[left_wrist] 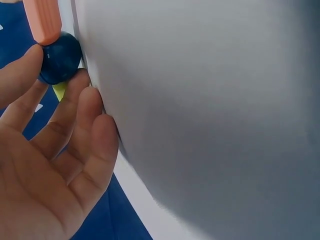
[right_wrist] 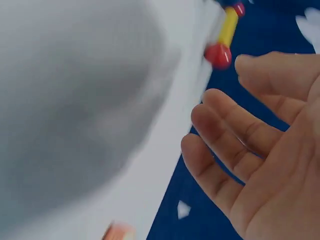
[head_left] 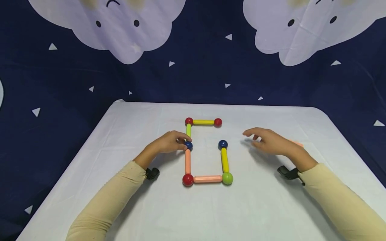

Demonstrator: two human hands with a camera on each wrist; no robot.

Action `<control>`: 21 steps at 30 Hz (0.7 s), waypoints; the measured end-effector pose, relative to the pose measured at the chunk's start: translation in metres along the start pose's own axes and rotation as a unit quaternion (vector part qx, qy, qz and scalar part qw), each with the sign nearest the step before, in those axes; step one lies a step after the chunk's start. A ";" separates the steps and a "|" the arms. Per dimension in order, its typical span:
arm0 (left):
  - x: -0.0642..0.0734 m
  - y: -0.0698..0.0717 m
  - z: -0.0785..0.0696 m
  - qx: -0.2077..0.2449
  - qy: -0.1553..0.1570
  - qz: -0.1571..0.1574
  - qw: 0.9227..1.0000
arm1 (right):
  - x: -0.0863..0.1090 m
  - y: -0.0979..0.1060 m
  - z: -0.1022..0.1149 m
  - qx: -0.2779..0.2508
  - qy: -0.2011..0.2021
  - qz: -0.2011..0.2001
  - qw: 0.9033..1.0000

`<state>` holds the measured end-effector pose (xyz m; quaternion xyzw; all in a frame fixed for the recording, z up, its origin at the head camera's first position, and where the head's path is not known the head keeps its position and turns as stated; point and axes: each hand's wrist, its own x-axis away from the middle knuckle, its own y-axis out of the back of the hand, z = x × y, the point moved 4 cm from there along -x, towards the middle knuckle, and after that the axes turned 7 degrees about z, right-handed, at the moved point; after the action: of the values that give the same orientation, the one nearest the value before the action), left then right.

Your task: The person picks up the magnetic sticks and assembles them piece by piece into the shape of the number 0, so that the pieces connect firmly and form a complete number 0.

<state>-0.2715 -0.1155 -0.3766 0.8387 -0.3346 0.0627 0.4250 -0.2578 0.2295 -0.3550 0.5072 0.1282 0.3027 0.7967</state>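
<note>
My left hand [head_left: 169, 142] pinches a dark blue ball [left_wrist: 62, 57] between thumb and fingers, on the left side of a figure of balls and sticks. A peach stick [head_left: 188, 162] and a yellow-green stick [head_left: 188, 130] meet at this ball. Off to the right, my right hand [head_left: 269, 141] hovers above the table with loosely bent fingers and nothing in it. Nearest to it in the figure are another blue ball [head_left: 223, 144] on a yellow stick [head_left: 224, 160] and a red ball [head_left: 217, 122].
A red ball [head_left: 188, 180], a second peach stick [head_left: 208, 179] and a green ball [head_left: 227, 178] form the near side. At the far side, a yellow stick [head_left: 203, 122] joins two red balls. Another peach piece [right_wrist: 119, 232] lies partly hidden behind my right wrist on the white table [head_left: 256, 211].
</note>
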 end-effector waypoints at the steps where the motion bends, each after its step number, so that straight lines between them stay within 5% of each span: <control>1: 0.000 0.000 0.000 -0.001 -0.001 0.000 1.000 | 0.008 0.005 -0.006 0.001 -0.005 -0.012 1.000; 6: -0.003 -0.002 -0.001 -0.009 0.001 0.002 1.000 | 0.041 0.027 -0.044 0.042 -0.062 -0.062 0.995; 12: -0.001 -0.001 0.002 -0.014 0.007 -0.006 1.000 | 0.062 0.030 -0.093 0.050 -0.169 -0.036 0.984; 21: -0.002 0.001 -0.001 -0.014 0.011 0.000 1.000 | 0.068 0.022 -0.108 0.054 -0.164 -0.044 0.984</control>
<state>-0.2734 -0.1144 -0.3762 0.8322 -0.3308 0.0670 0.4398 -0.2673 0.3561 -0.3777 0.5865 0.0338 0.1727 0.7906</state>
